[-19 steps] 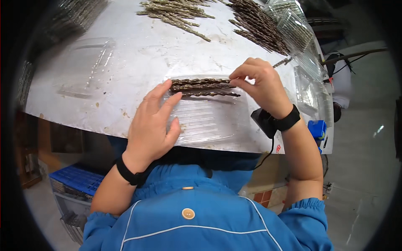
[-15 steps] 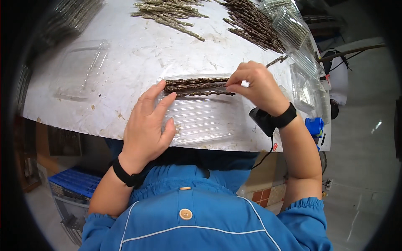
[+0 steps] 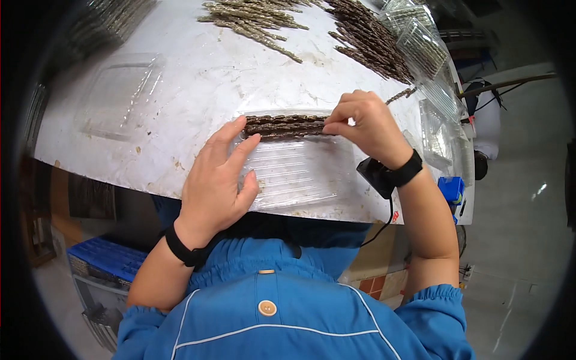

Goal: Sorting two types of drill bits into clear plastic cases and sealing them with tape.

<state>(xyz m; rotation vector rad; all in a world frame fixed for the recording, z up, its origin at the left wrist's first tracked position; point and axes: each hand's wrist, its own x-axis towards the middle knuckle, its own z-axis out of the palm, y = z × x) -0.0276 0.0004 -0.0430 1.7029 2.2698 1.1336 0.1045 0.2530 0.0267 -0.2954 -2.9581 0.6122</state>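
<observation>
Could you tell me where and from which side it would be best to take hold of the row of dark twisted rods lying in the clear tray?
Probably at the right end of the dark twisted rods, coming from above: they lie flat, side by side across the clear ribbed tray, and the right hand already pinches there. The left hand rests on the tray's left part.

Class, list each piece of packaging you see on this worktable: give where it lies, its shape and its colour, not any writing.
Clear ribbed plastic tray: near table edge, under the left hand; its far row holds dark twisted bits, pinched by the right hand.
Empty clear tray: left, shallow, rectangular.
Stacked clear trays: far right, ribbed.
</observation>
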